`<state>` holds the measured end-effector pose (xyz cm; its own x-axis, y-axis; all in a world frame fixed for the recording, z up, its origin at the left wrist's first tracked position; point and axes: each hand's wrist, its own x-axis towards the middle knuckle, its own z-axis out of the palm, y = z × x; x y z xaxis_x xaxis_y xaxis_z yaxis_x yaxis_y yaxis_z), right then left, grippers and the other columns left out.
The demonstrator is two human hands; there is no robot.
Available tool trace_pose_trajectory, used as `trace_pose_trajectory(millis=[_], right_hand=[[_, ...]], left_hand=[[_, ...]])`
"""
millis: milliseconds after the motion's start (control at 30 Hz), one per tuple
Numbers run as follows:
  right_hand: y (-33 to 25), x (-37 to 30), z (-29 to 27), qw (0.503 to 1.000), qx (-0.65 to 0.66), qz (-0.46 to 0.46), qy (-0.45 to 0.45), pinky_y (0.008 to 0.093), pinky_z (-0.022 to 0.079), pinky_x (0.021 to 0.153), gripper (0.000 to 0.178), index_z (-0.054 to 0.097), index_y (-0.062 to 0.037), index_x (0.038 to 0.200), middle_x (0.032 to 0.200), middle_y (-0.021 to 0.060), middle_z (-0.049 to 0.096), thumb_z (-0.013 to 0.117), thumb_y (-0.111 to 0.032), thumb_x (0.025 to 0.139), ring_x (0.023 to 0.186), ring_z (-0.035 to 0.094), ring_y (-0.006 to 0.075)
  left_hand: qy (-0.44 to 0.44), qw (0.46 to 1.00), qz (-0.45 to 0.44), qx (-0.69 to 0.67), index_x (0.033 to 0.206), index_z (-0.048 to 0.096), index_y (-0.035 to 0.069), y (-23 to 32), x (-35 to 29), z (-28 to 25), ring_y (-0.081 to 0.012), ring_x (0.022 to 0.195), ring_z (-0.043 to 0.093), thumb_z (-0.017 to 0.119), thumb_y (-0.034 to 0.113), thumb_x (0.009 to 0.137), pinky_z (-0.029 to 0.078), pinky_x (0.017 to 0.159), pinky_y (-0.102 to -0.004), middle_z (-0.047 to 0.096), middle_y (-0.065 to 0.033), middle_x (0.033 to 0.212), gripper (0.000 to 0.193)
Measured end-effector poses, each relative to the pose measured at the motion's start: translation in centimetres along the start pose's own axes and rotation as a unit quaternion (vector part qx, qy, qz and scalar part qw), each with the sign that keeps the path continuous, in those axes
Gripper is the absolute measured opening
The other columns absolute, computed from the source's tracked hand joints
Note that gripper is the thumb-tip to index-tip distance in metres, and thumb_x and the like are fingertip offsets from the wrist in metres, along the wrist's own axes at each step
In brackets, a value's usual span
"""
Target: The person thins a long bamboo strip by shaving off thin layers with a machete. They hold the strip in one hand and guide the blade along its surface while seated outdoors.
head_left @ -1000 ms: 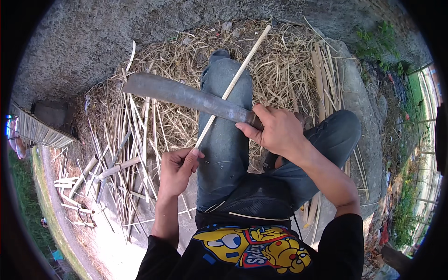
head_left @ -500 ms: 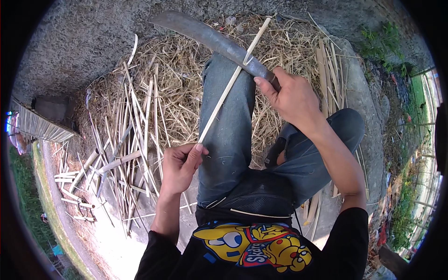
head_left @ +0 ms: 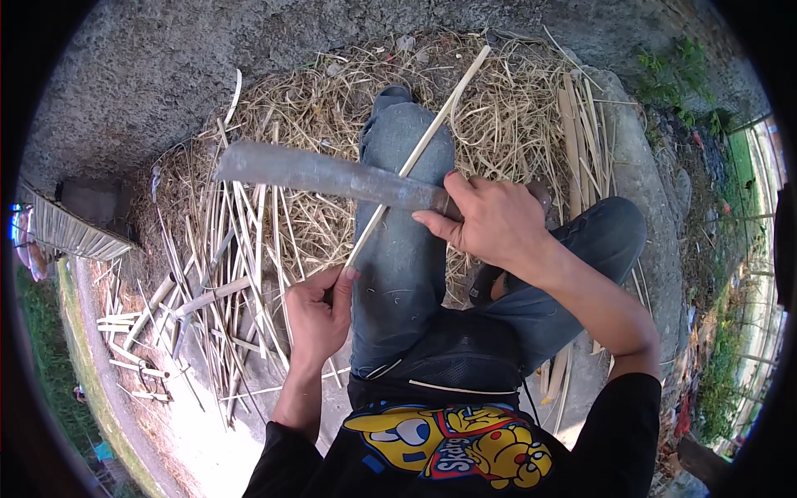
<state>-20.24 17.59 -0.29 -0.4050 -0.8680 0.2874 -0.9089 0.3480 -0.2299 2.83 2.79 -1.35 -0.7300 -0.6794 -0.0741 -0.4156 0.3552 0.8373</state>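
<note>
My left hand (head_left: 320,315) pinches the near end of a thin, pale bamboo strip (head_left: 432,129), which slants up to the right across my outstretched thigh and knee. My right hand (head_left: 498,217) is wrapped around the handle of a machete (head_left: 307,173). Its broad grey blade points left and lies across the strip, covering a short stretch of it above my thigh. The strip's far end sticks out past the knee, over the shavings.
A heap of straw-like shavings (head_left: 324,108) surrounds my leg (head_left: 404,249). Long split strips (head_left: 249,224) lie piled at the left with thicker bamboo pieces (head_left: 214,295). More strips (head_left: 589,141) rest at the right. A rough wall (head_left: 183,75) rises at the far side.
The machete has come toward me along the strip, and its blade has swung from slanting up-left to nearly level. My left hand keeps its pinch, shifted slightly nearer.
</note>
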Motion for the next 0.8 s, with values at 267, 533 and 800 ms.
trace_pose_trajectory(millis=[267, 533, 800], right_hand=[[0.2, -0.8, 0.0, 0.999, 0.039, 0.026, 0.013, 0.0468, 0.053, 0.054, 0.051, 0.060, -0.0022, 0.095, 0.058, 0.0149, 0.062, 0.064, -0.052, 0.096, 0.058, 0.068, 0.0386], [7.6, 2.5, -3.3, 0.965, 0.108, 0.231, 0.062, 0.0476, 0.049, 0.050, 0.054, 0.062, 0.0004, 0.088, 0.056, 0.0194, 0.059, 0.053, -0.050, 0.103, 0.057, 0.066, 0.0390], [3.8, 0.6, -0.4, 0.985, 0.121, 0.117, 0.049, 0.0461, 0.045, 0.049, 0.050, 0.060, -0.0009, 0.089, 0.056, 0.0153, 0.057, 0.061, -0.050, 0.099, 0.052, 0.063, 0.0370]], left_hand=[[0.043, 0.994, 0.048, 0.084, 0.089, 0.074, -0.004, 0.5, 0.1, -0.1, -0.0053, 0.050, 0.036, 0.066, 0.016, 0.100, 0.027, 0.046, -0.0279, 0.045, 0.0000, 0.053, 0.023], [0.064, 0.989, 0.081, 0.105, 0.079, 0.067, -0.003, 0.7, -1.1, -1.1, -0.0109, 0.046, 0.037, 0.070, 0.006, 0.094, 0.030, 0.045, -0.0315, 0.045, -0.0099, 0.052, 0.018], [-0.100, 0.988, -0.062, -0.103, 0.087, 0.074, -0.002, -1.1, -0.3, -1.9, -0.0028, 0.052, 0.037, 0.062, 0.022, 0.103, 0.027, 0.047, -0.0251, 0.048, 0.0047, 0.055, 0.031]])
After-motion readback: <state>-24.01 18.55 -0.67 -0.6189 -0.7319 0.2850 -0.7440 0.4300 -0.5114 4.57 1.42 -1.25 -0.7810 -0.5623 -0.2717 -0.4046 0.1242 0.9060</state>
